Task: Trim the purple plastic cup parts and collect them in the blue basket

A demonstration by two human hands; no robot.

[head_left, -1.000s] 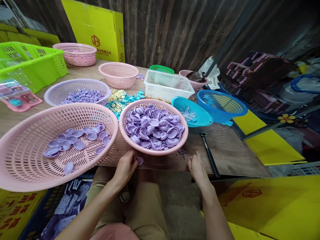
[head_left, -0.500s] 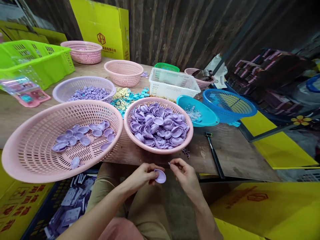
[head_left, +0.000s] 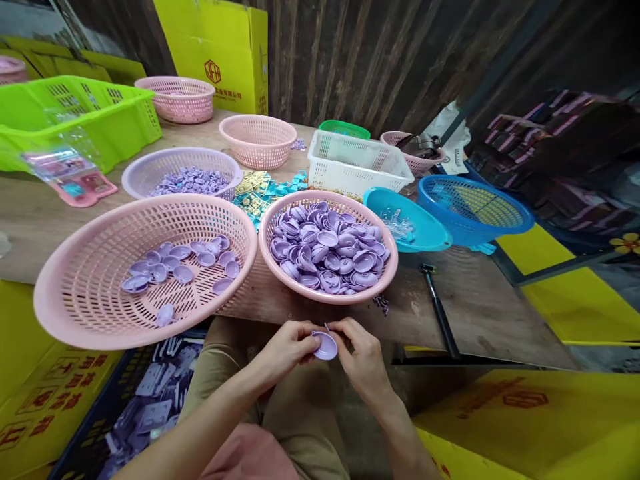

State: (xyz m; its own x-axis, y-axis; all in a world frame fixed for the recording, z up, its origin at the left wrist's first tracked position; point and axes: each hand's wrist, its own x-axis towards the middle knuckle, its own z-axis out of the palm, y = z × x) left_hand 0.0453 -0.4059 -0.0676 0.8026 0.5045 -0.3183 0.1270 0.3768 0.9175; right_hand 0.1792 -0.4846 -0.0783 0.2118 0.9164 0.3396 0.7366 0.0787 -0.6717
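Both my hands meet just below the counter (head_left: 465,300) edge, left hand (head_left: 283,347) fingers clamped on the small lilac round plastic shell (head_left: 325,346), right hand (head_left: 363,353) fingers pinched on a thin pin at its upper rim.

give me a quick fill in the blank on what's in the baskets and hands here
1. The left hand and right hand together hold one small purple shell, just below the edge of the ____ table.
2. The heaped pile of purple shells lies in the ____ of the two front pink baskets, the fuller basket.
3. The big basket on the left holds only a ____ shells.
4. The black tool lies beside the ____ bowl.

Missing words: wooden; smaller; few; turquoise
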